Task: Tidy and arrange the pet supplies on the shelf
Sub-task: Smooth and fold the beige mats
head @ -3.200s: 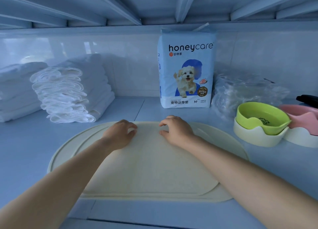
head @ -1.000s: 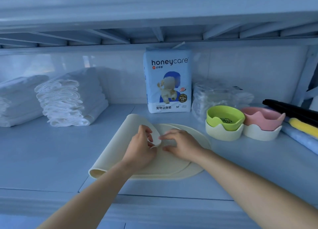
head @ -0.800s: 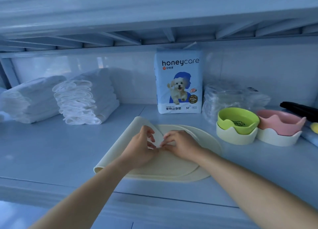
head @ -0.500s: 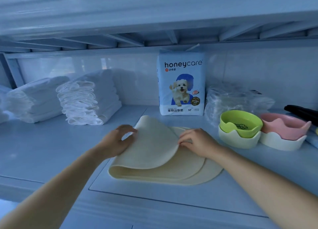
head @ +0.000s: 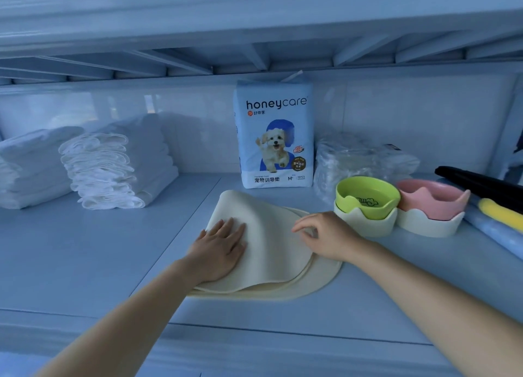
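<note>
The mat (head: 271,252) lies folded on the shelf (head: 85,249) in front of the pack (head: 274,133). Its upper flap bulges and may spring open if pressure eases, or slide into the green bowl (head: 368,198) nearby. The left hand (head: 223,246) presses flat on it, fingers straight. The right hand (head: 328,235) rests at its edge, loosely curled, gripping nothing.

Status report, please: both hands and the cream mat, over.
Left hand flat on folded cream mat. Right hand loosely arched at its right edge, gripping nothing. Green bowl close on the right.
</note>
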A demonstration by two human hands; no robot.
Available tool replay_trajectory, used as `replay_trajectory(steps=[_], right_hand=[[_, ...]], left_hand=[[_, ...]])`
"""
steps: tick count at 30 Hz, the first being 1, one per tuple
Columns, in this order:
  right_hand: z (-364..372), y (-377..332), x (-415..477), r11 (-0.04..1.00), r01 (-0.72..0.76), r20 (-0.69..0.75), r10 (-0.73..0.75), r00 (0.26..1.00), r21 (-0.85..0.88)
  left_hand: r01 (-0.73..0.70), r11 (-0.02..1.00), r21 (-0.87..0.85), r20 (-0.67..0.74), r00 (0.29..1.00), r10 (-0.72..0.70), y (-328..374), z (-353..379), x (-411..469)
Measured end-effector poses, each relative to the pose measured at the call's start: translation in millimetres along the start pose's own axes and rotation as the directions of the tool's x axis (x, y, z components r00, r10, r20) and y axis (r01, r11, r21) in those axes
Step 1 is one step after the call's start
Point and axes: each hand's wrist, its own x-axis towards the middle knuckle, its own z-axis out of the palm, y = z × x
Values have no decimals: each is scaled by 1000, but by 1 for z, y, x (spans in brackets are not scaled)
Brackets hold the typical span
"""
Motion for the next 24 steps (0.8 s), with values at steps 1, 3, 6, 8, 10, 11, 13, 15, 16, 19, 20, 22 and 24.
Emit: replay_trajectory(steps=[1, 3, 6, 8, 10, 11, 13, 15, 16, 19, 20, 22, 24], right_hand=[[4, -7, 1, 1000, 16, 27, -16, 1000, 12], [14, -18, 3, 1000, 23, 119, -24, 993, 10], [24, -24, 1, 1000, -19, 282, 15, 959, 11], [27, -25, -2, 1000, -18, 341, 20, 940, -10], [26, -24, -5, 999, -2, 358, 19, 934, -46], [25, -24, -7, 998, 4, 362, 22, 932, -69], [23, -25, -8, 992, 15, 365, 31, 930, -124], [19, -26, -9, 988, 20, 355, 36, 934, -153], [17, -27, -10, 990, 19, 338, 30, 941, -142], [12, -31, -12, 997, 62, 235, -50, 971, -45], [11, -33, -13, 997, 82, 198, -79, 977, -7], [9, -38, -15, 992, 111, 149, -119, 982, 61], [8, -40, -18, 987, 123, 164, -139, 977, 104]], left_hand=[[0, 1000, 13, -8, 1000, 0, 1, 1, 0], [0, 1000, 17, -19, 1000, 0, 1, 0, 0], [-8, 1000, 22, 11, 1000, 8, -1, -2, -3], [-15, 1000, 20, 43, 999, 14, -4, -4, -5], [-26, 1000, 15, 56, 998, 25, -5, -6, -7], [-34, 999, 12, 57, 998, 33, -4, -6, -8], [-50, 999, 4, 54, 997, 49, 0, -6, -9], [-62, 998, -4, 48, 997, 62, 3, -6, -9], [-64, 998, -7, 51, 997, 65, 4, -6, -9], [-42, 999, -11, 80, 996, 42, 3, -6, -7], [-26, 1000, -17, 92, 995, 27, 2, -7, -7], [2, 1000, -30, 106, 994, 1, 0, -7, -6], [14, 999, -32, 99, 995, -11, 0, -7, -5]])
